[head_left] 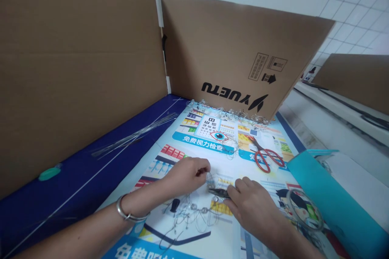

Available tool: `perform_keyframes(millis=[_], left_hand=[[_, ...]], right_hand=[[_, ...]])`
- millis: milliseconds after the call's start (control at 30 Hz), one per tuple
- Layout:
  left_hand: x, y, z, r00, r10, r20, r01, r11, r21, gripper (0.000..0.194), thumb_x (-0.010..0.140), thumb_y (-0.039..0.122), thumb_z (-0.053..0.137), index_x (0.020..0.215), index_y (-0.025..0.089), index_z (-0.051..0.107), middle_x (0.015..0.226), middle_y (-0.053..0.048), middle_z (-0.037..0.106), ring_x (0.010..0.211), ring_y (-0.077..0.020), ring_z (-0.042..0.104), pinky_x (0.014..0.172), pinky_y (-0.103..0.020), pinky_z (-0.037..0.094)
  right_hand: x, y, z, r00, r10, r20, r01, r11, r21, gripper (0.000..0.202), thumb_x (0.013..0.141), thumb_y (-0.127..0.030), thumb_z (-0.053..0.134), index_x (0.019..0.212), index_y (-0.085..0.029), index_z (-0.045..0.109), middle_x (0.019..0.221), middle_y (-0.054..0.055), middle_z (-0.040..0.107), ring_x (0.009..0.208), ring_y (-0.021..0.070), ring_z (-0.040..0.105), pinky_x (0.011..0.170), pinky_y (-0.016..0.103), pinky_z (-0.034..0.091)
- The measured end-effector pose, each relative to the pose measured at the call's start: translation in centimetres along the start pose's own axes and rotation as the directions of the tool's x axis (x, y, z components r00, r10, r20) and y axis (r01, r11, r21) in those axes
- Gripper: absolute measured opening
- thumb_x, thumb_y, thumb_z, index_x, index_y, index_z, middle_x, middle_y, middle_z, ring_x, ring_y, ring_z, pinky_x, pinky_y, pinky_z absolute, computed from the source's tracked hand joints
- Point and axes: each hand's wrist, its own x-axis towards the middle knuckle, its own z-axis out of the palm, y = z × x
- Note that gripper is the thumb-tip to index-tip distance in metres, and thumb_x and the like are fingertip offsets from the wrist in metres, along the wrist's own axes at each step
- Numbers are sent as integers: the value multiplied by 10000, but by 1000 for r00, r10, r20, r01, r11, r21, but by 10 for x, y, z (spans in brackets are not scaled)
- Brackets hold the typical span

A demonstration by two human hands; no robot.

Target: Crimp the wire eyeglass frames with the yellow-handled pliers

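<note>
My left hand (pixel 191 174), with a metal bangle at its wrist, is closed in a pinch on a thin wire that runs down to a clear bead (pixel 210 183). Pliers (pixel 219 192) with dark jaws are gripped in my right hand (pixel 253 202), their tips close to that bead. Whether the jaws touch the wire is too small to tell. Below both hands, a tangle of thin wire (pixel 182 220) carries several clear beads (pixel 204 210) and lies on the printed poster sheet (pixel 219 230).
Red-handled scissors (pixel 269 158) lie beyond my right hand. A wire coil (pixel 304 210) sits beside a turquoise box (pixel 337 202) at right. Beaded wire pieces (pixel 231 114) line the foot of the cardboard panel (pixel 212 48). Straight wires (pixel 136 134) rest on the blue surface at left.
</note>
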Motion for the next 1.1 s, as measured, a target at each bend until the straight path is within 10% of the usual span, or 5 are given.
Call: perform_keyframes(millis=[533,1100], left_hand=[[0,3,-5,981,32,191,-23,999,-50,168,800,218,466,782,190,631,682,9,624,597,-121,524,546,-194,336],[1,0,4,995,-28,92,28,1000,-2,156,785,184,453,690,168,576,600,25,564,549,-103,471,516,-193,291]], right_hand=[[4,12,4,998,-62,5,61,998,27,122,852,-325,503,821,-210,528,793,31,534,771,189,437,642,303,251],[-1,7,-12,1000,-2,25,3,1000,-9,144,839,-357,517,803,-220,543,783,36,544,758,207,448,626,316,245]])
